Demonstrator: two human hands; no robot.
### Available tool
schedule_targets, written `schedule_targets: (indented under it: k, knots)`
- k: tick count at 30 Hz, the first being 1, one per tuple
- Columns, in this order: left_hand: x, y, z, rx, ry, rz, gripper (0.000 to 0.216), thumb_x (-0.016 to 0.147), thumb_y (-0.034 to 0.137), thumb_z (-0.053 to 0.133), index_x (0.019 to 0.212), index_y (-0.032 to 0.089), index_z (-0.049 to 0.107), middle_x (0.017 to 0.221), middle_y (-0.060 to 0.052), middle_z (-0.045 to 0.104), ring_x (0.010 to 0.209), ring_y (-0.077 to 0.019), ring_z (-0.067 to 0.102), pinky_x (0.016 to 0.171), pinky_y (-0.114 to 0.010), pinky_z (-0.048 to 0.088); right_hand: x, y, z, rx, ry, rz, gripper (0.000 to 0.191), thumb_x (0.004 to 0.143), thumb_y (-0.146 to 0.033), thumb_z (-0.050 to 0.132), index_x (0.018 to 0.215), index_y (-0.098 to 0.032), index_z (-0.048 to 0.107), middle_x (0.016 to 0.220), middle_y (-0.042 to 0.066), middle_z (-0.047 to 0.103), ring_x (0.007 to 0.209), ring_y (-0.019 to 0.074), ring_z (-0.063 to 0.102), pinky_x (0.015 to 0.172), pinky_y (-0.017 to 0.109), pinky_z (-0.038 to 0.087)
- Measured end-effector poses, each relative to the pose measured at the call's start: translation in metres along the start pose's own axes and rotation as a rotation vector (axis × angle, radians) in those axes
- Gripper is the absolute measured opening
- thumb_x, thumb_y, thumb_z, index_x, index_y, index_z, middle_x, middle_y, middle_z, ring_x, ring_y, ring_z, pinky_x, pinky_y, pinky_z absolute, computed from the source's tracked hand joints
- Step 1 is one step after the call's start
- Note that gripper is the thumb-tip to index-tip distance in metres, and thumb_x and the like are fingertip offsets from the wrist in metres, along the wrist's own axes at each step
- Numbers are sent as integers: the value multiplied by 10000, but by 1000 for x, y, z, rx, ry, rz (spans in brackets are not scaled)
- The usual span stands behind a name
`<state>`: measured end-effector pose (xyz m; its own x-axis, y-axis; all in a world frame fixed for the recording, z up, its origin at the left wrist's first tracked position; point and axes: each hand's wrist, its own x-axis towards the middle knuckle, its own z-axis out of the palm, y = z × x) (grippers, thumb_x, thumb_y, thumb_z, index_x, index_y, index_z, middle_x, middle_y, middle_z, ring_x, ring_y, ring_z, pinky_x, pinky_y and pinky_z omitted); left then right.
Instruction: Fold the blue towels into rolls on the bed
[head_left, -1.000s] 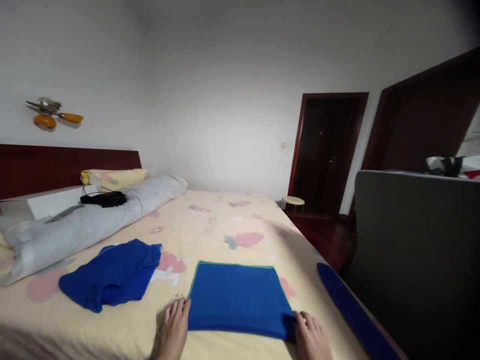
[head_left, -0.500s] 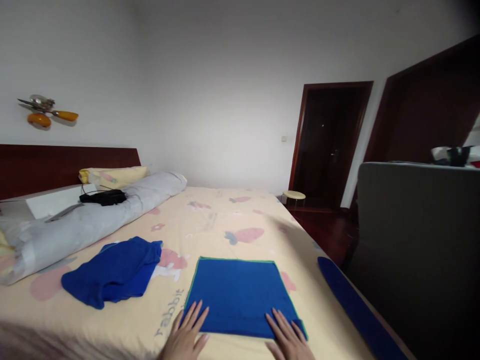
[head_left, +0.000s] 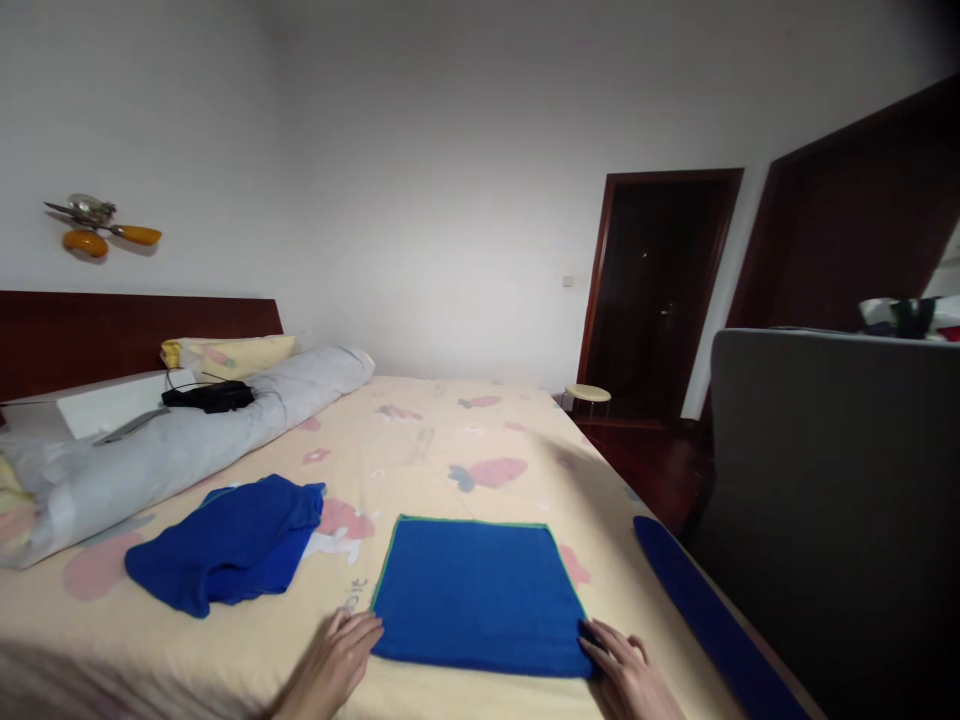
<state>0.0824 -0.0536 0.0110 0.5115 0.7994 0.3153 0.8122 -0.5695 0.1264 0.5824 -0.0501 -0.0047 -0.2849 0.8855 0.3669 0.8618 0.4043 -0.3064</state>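
A blue cloth [head_left: 476, 595] with thin green edging lies flat on the bed in front of me, in a near-rectangular shape. At its near left corner, my left hand [head_left: 341, 650] has its fingers closed on the edge. My right hand [head_left: 626, 665] pinches the near right corner, where a dark bit of fabric shows under the fingertips. The thumbs are mostly hidden. To the left, a crumpled blue cloth [head_left: 232, 540] rests in a loose heap, apart from both hands.
The bed [head_left: 442, 430] has a cream printed sheet. A rolled grey quilt [head_left: 217, 430] lies at the left, with a black item [head_left: 214, 396] and a white box [head_left: 112, 400] beside it. Along the right edge runs a long blue strip [head_left: 705, 620]. A grey panel [head_left: 832, 480] stands beyond.
Both hands have moved outward from lying spread on the cloth's near part to its near corners, and their fingers have closed there. The turned-up right corner is now under my right fingers.
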Motion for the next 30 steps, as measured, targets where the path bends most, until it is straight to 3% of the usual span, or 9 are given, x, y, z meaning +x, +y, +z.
schedule_targets:
  k: [7,9,11,15,18,21,23,26,30]
  knots:
    - [46,-11,8,-222,89,-451,326,858,111,422,1072,195,654,887,-17,719,747,-138,668,678,-210,513,40,-8,-9,413,73,284,355,869,-438,378,942,-179,610,740,39,670,711,210,621,684,309,454]
    - [60,-11,8,-171,69,-540,340,822,51,418,1059,155,638,805,-11,690,695,-133,650,638,-204,490,50,1,0,337,83,318,346,839,-372,384,1010,-161,599,730,42,667,696,210,623,673,305,452]
    - [66,-8,8,-117,79,-566,329,788,24,445,1020,143,645,840,-33,684,793,-162,658,723,-243,491,56,10,8,155,85,313,325,811,-295,405,1015,-159,619,793,72,681,765,228,640,723,324,461]
    - [64,11,13,94,188,-562,447,800,6,394,1127,177,648,1119,-98,669,1089,-236,604,932,-379,446,55,1,20,-173,239,269,349,794,-177,417,1043,-150,660,1027,151,682,946,284,645,831,401,475]
    - [67,44,30,129,147,-361,577,825,17,347,1326,220,551,1363,-75,578,1245,-214,523,1045,-365,388,55,-42,33,-190,317,115,402,838,-196,429,1186,-160,627,1221,157,643,1097,281,615,943,416,465]
    - [80,83,53,22,11,-50,693,843,99,400,1507,262,284,1556,-12,336,1406,-197,340,1146,-342,292,59,-95,53,-87,181,-158,472,925,-319,421,1385,-238,482,1405,96,534,1274,256,515,1030,409,434]
    - [88,98,62,-26,-68,26,722,875,189,428,1537,254,149,1588,-18,223,1446,-220,256,1173,-388,256,61,-116,63,-35,54,-266,515,952,-386,404,1457,-289,373,1476,64,446,1335,252,451,1047,417,428]
    - [87,90,60,-26,-108,-51,652,939,312,399,1532,288,129,1588,-29,195,1450,-247,241,1162,-471,271,59,-111,64,-11,-67,-254,545,955,-466,393,1475,-320,319,1508,52,372,1372,262,392,1080,454,398]
    - [61,42,33,-16,-131,-139,586,968,322,368,1512,369,156,1581,-8,223,1444,-230,253,1150,-508,277,46,-59,47,-42,-78,-76,503,957,-457,376,1446,-336,372,1508,44,369,1384,263,368,1104,495,362]
